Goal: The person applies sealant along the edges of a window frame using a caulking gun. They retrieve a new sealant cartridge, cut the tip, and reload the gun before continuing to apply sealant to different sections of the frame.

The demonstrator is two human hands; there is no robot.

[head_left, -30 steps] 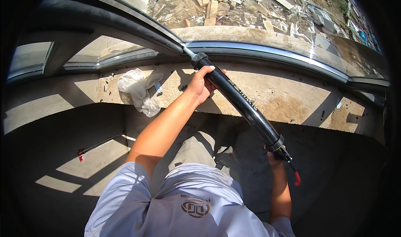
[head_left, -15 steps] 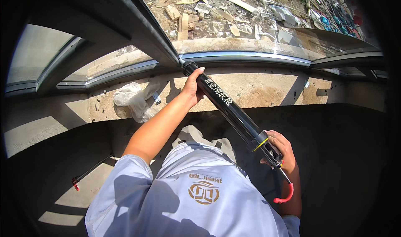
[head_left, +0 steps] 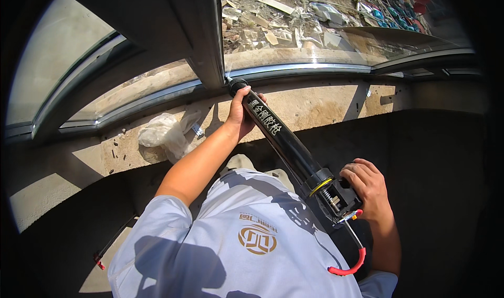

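Note:
A long black caulking gun (head_left: 283, 132) slants across the middle, its tip up and left, its rear low and right. My left hand (head_left: 242, 111) is closed round the barrel just behind the front cap. At the rear, my right hand (head_left: 368, 186) is curled at the handle, partly hidden behind it. A rod with a red hooked end (head_left: 353, 266) sticks out behind the handle. The pale nozzle (head_left: 228, 79) points into the corner where the dark window post (head_left: 207, 46) meets the bottom frame (head_left: 294, 70); whether it touches cannot be made out.
A crumpled clear plastic bag (head_left: 163, 132) lies on the rough concrete sill (head_left: 325, 102), with small dark bits scattered nearby. Beyond the glass are boards and rubble (head_left: 273, 27). A thin dark rod with a red end (head_left: 98, 261) is at lower left.
The caulking gun has rolled, showing more of its handle side, and its rear sits slightly left. My right hand has shifted right and its fingers show more. The view has turned slightly.

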